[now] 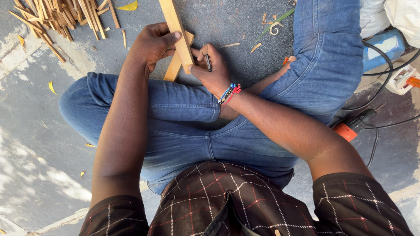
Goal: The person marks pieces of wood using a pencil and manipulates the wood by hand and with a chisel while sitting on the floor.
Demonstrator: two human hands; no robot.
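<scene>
Grey concrete floor (30,144) seats a cross-legged person. At upper centre, left hand (153,43) clamps a pale flat wooden strip (176,28) over a second strip (173,67), steadying it while right hand (212,70) pinches a dark pen (208,62) against it.

The floor (35,144) was grey concrete, worn and blotched with paler patches along its left side, lit by even daylight. A heap of thin wooden offcuts (61,15) lay at the upper left, with stray yellow leaves (52,87) and wood shavings (275,24) scattered about. On the right stood a blue box-shaped device (387,46) and a white socket block (400,78) — black cables (380,87) trailed past an orange-and-black power tool (354,126).
</scene>
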